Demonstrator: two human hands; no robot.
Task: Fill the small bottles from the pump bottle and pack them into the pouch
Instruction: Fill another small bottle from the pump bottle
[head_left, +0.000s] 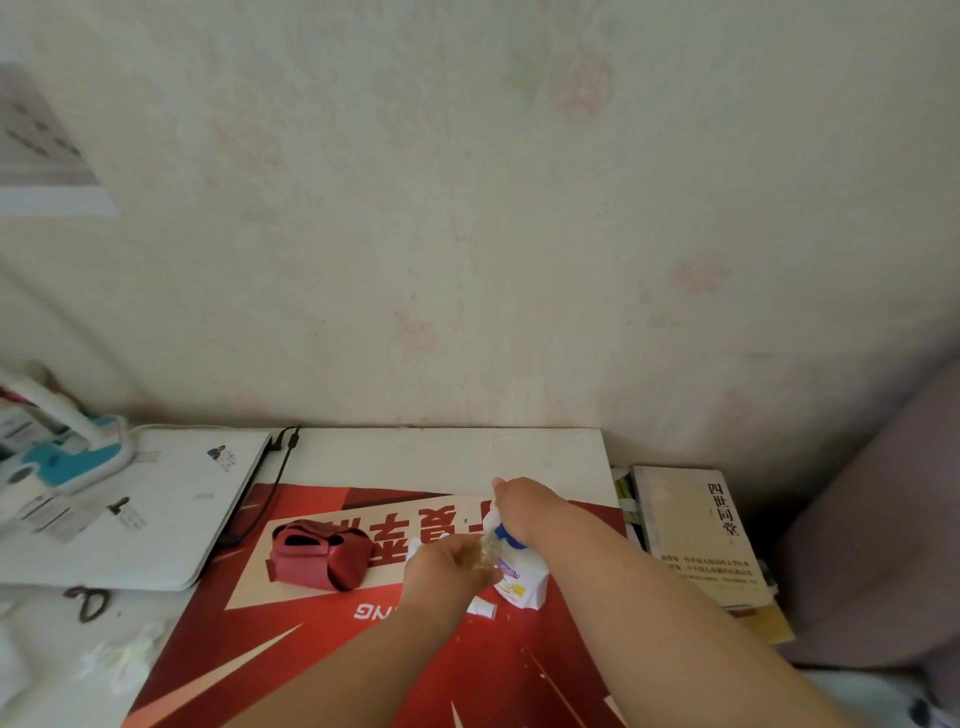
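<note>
Low centre, a white cap (482, 608) lies loose. The left hand (447, 566) grips a small bottle (488, 552) against the pump bottle (522, 582); the right hand (524, 506) curls over its pump head. Filling appears underway; capping likely follows. The red pouch (319, 556) sits left of centre.

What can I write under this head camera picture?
Right hand atop the pump bottle, left hand holding a small bottle.

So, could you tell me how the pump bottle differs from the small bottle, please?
The pump bottle is white and larger; the small bottle looks clear. The pump bottle stands on the mat under the right hand; the small bottle is held by the left hand.
</note>
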